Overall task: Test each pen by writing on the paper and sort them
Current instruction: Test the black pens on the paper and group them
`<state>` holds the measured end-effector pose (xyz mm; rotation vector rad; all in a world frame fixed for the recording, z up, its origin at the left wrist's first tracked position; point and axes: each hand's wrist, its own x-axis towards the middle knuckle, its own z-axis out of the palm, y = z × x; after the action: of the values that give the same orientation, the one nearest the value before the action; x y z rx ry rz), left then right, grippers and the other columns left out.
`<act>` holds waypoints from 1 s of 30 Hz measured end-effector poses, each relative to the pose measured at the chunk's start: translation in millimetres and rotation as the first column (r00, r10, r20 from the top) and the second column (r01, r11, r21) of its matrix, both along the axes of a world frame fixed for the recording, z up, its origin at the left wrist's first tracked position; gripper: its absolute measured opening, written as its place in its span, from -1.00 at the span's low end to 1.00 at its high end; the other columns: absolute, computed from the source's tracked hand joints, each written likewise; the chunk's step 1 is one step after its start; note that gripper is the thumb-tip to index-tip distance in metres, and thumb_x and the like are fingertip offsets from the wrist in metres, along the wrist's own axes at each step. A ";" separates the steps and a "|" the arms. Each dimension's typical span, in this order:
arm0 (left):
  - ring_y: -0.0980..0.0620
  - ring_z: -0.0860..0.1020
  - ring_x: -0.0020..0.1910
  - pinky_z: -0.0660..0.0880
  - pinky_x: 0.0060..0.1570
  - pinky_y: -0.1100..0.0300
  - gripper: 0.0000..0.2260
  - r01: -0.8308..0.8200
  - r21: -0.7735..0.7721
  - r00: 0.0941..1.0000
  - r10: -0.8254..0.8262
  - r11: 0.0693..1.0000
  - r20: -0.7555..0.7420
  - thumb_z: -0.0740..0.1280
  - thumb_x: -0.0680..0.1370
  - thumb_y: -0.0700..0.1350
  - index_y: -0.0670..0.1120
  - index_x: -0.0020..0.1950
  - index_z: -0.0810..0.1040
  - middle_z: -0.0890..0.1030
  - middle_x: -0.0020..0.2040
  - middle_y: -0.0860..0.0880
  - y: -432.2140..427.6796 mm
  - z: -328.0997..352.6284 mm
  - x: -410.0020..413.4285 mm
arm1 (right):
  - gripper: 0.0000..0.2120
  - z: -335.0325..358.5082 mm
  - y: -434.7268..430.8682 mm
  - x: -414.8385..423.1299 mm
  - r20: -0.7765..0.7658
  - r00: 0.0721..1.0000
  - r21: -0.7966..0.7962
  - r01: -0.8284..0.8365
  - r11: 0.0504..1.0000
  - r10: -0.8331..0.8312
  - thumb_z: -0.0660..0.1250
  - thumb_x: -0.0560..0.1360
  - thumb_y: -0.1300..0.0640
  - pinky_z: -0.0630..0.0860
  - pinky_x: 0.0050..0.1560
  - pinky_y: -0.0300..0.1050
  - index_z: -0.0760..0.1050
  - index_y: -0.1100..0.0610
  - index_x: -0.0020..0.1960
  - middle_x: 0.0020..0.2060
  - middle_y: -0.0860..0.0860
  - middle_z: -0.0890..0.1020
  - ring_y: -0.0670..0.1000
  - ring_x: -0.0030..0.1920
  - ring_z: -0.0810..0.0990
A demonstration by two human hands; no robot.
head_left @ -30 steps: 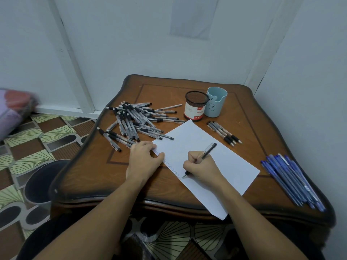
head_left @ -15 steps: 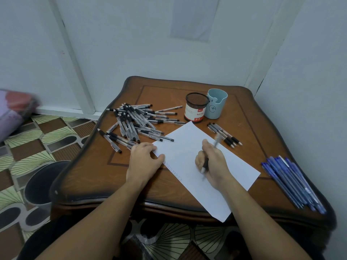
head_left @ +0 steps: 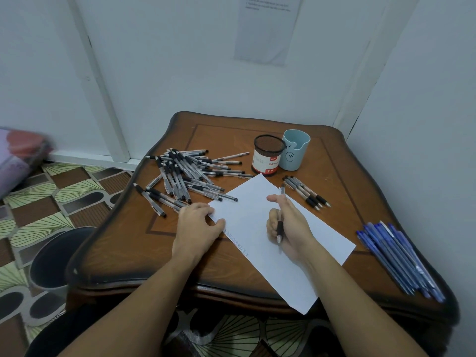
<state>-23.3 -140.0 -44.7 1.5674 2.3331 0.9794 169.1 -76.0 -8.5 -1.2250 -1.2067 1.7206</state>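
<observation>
Pen with a black grip is held in the right hand, fingers curled round its barrel and thumb raised, tip turned toward the person, above the white paper; whether the tip touches the sheet cannot be told. The paper's left edge, marked with a row of small marks, is pressed by the left hand, fingers relaxed. A pile of black-grip pens is spread on the wooden table beyond that hand; a few pens are laid just right of the paper, a bundle of blue pens at the table's right edge. A mesh cup and pale blue holder are set side by side at the back
</observation>
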 end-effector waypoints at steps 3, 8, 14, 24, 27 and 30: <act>0.03 0.35 0.30 0.26 0.29 0.13 -0.61 -0.001 0.001 1.000 0.001 1.000 0.003 0.37 0.50 0.09 -0.08 0.25 0.59 0.53 0.28 0.02 -0.3 0.5 0.2 | -0.71 10.6 22.5 10.9 -0.022 1.000 -0.133 -0.013 0.991 0.010 0.10 0.67 -0.10 0.27 -0.42 -0.16 0.55 -0.03 0.17 -0.43 0.03 0.39 -0.04 -0.44 0.36; 0.04 0.35 0.30 0.25 0.29 0.16 -0.61 -0.003 -0.003 1.000 0.003 1.000 0.008 0.37 0.50 0.10 -0.07 0.25 0.59 0.52 0.28 0.04 -0.1 0.3 -0.6 | -0.78 30.8 80.5 37.6 0.583 0.804 0.147 0.034 0.989 -0.115 0.12 0.68 0.12 0.39 -0.36 -0.19 0.52 0.17 0.09 -0.31 0.01 0.45 -0.07 -0.36 0.37; 0.05 0.34 0.29 0.25 0.26 0.20 -0.62 -0.005 0.020 1.000 0.005 1.000 0.021 0.38 0.50 0.08 -0.07 0.24 0.60 0.52 0.27 0.04 -1.2 1.1 0.7 | -0.54 32.5 115.7 46.8 0.851 0.426 0.412 -0.181 0.893 -0.307 0.26 0.57 0.38 0.47 0.21 -0.02 0.36 0.19 0.45 0.36 0.18 0.48 0.18 0.30 0.48; 0.07 0.31 0.30 0.24 0.24 0.23 -0.62 -0.005 0.021 1.000 0.005 1.000 0.031 0.36 0.51 0.08 -0.07 0.27 0.57 0.51 0.28 0.06 -1.1 2.7 1.3 | -0.78 17.4 105.4 4.3 0.876 0.339 0.477 -0.514 0.713 -0.342 0.24 0.58 0.15 0.45 0.08 -0.05 0.62 0.08 0.13 0.06 0.06 0.63 0.06 0.08 0.55; 0.07 0.32 0.30 0.25 0.25 0.22 -0.61 -0.006 0.013 1.000 0.006 1.000 0.031 0.36 0.50 0.08 -0.07 0.26 0.57 0.51 0.28 0.06 -0.7 3.0 1.3 | -0.78 12.5 69.4 -38.0 0.796 0.605 0.424 -0.582 0.694 0.021 0.34 0.55 0.09 0.39 -0.09 -0.24 0.65 0.10 0.15 0.01 -0.01 0.61 -0.13 -0.10 0.50; 0.07 0.33 0.29 0.23 0.23 0.24 -0.61 -0.005 0.015 1.000 0.004 1.000 0.022 0.37 0.50 0.08 -0.08 0.26 0.58 0.52 0.27 0.05 -0.3 2.5 0.9 | -0.75 -4.2 53.9 -66.5 0.822 0.569 0.411 -0.592 0.694 -0.001 0.37 0.52 -0.04 0.48 0.09 -0.07 0.65 -0.01 0.14 0.07 -0.01 0.54 -0.05 0.02 0.50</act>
<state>-22.4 -140.3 -42.2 1.5494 2.3205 1.0127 102.7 -22.1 -12.7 -1.3485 -2.4528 0.6998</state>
